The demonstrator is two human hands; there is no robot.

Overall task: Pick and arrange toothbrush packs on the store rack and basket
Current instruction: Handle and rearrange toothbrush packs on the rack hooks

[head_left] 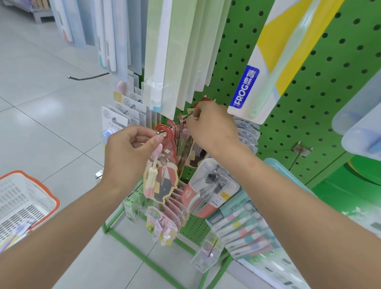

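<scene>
Head view, rack: a green perforated metal pegboard rack (316, 76) hung with toothbrush packs stands straight ahead; everything below is placed from it
Peg: a thin metal peg (190, 114) juts from the rack's lower middle towards me; its ball tip sits at the front pack's hanging hole
Pack: the red-topped cardboard toothbrush pack with a pink-and-cream child's brush (160, 174) hangs foremost on that peg, with like packs behind it
Left hand (129, 157): out in front of the rack; thumb and forefinger pinch the pack's red top at the hole
Right hand (209, 127): closer to the rack face; fingers curled and, as far as I can see, pinching the peg to steady it
Basket: a white slatted plastic basket with an orange rim (39, 185) sits on the floor well left of the rack's foot
Doing it well: keep the peg still; line the hole square with the ball tip; slide along the wire, not across it; a twist would likely tear the card
</scene>
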